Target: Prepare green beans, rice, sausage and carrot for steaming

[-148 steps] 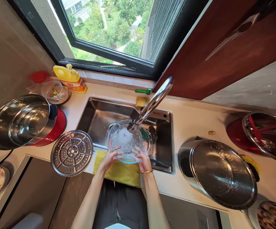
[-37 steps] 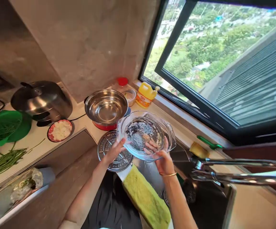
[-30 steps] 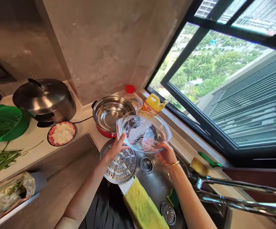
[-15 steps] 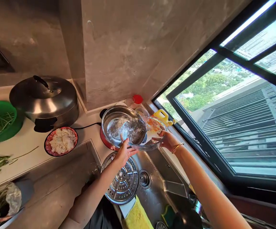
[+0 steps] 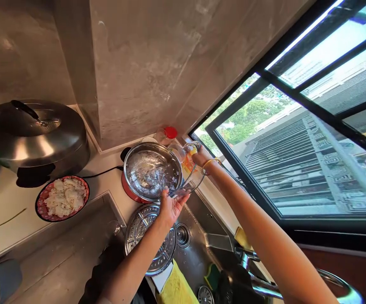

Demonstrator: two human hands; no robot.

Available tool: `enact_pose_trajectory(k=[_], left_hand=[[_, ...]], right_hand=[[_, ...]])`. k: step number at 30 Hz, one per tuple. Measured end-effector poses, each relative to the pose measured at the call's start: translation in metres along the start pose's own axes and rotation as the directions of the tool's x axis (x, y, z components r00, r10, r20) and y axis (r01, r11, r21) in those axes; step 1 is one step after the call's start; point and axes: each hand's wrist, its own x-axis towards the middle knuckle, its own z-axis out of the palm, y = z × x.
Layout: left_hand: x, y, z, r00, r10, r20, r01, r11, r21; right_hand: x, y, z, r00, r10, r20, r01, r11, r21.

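Observation:
My left hand (image 5: 172,207) grips the near side of a clear glass bowl (image 5: 193,181), thumb on top and fingers beneath. The bowl is tipped steeply beside the right rim of a round metal pan (image 5: 128,179) with a red base. Clear liquid with bubbles covers the pan's bottom. At the bowl's far side, my right hand (image 5: 201,157), with a gold bangle on the wrist, is closed on the glass; its fingertips are partly hidden. Just behind the bowl is a yellow and orange bottle (image 5: 188,162), mostly covered.
A round steamer rack (image 5: 135,230) lies at the edge of the sink (image 5: 191,261). A yellow cloth (image 5: 178,287) hangs below it. On the left stand a plate of rice (image 5: 64,198) and a large lidded pot (image 5: 40,139). The open window (image 5: 265,147) and faucet (image 5: 261,287) are at right.
The glass bowl has gone from nearly level to steeply tipped. My right hand has moved up and away along its far side. The view has shifted to the right.

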Motion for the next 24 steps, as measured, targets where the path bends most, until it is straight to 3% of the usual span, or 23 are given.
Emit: enact_pose_trajectory(k=[4,9,13,16,18,20,24], left_hand=[[0.002,-0.015,0.003,0.994,0.035,0.106,-0.034,0.999,-0.017],[0.002,-0.020,0.005,0.991,0.079,0.104,-0.083,0.996,0.036],[-0.007,-0.008,0.002,0.995,0.099,0.029,-0.102,0.981,0.163],[-0.024,-0.003,0.000,0.991,0.126,-0.041,-0.113,0.966,0.232],[-0.037,-0.006,-0.002,0.990,0.132,-0.052,-0.108,0.941,0.319],[-0.050,-0.014,-0.007,0.984,0.170,-0.048,-0.128,0.875,0.466],[-0.068,-0.043,-0.032,0.984,0.171,-0.058,-0.069,0.654,0.753]], right_hand=[[0.009,-0.018,0.023,0.993,-0.122,-0.003,0.121,0.986,-0.113],[-0.005,-0.044,0.048,0.971,-0.240,0.005,0.238,0.960,-0.146],[-0.024,-0.039,0.026,0.971,-0.238,-0.013,0.238,0.970,-0.051],[-0.060,-0.005,-0.008,0.990,-0.133,-0.040,0.138,0.967,0.215],[-0.101,0.030,-0.025,0.997,-0.033,-0.076,0.066,0.866,0.495],[-0.152,0.069,-0.031,0.989,0.121,-0.088,-0.017,0.678,0.735],[-0.255,0.147,-0.005,0.893,0.448,-0.039,-0.102,0.285,0.953]])
